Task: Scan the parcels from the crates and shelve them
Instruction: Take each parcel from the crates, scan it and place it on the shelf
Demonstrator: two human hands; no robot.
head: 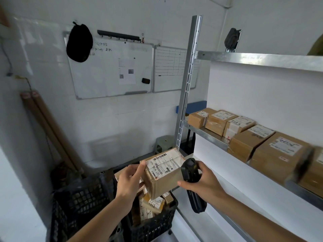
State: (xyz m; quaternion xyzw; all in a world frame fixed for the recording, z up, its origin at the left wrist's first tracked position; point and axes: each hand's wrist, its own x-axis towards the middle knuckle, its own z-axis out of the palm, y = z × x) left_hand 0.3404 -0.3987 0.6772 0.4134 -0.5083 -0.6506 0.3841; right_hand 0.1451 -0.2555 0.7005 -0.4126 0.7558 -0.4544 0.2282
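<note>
We hold small cardboard parcel [162, 173] over black crate [152, 224], left hand [130, 180] gripping its side, right hand [201, 180] wrapped round handheld scanner [189, 172]. Looks light, stiff; grab by edges, label up.

Left hand [130, 180] is reaching toward 1 o'clock, fingers [142, 164] pinching; right hand [203, 182] is gripping, reaching toward 10 o'clock.

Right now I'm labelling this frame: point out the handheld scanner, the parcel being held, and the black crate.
handheld scanner [189, 173], head view, upper body.
held parcel [164, 182], head view, front cardboard face.
black crate [153, 226], head view, front lattice wall.
</note>
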